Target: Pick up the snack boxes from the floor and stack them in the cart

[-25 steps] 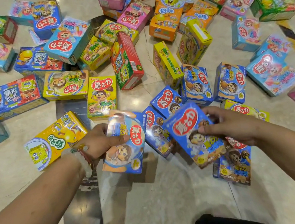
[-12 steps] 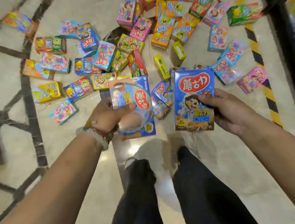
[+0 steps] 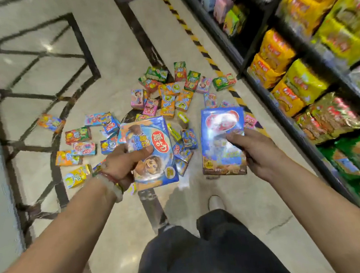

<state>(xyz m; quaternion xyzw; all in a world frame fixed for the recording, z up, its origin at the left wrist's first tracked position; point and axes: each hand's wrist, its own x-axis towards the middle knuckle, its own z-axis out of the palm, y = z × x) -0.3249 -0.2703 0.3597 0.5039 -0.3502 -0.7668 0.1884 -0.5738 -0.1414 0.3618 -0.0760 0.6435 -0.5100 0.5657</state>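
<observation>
Snack boxes (image 3: 165,101) litter the floor (image 3: 106,61) beside stocked shelves (image 3: 316,69).

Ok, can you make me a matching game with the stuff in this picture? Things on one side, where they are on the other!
Things:
1. blue box with the red oval sideways
2. blue box with the shiny glare
3. yellow snack bags
4. orange boxes

Places:
A. on the shelf
B. lying on the floor
C. held in the left hand
D. held in the right hand

Pairs: 1-C, 2-D, 3-A, 4-B
</observation>
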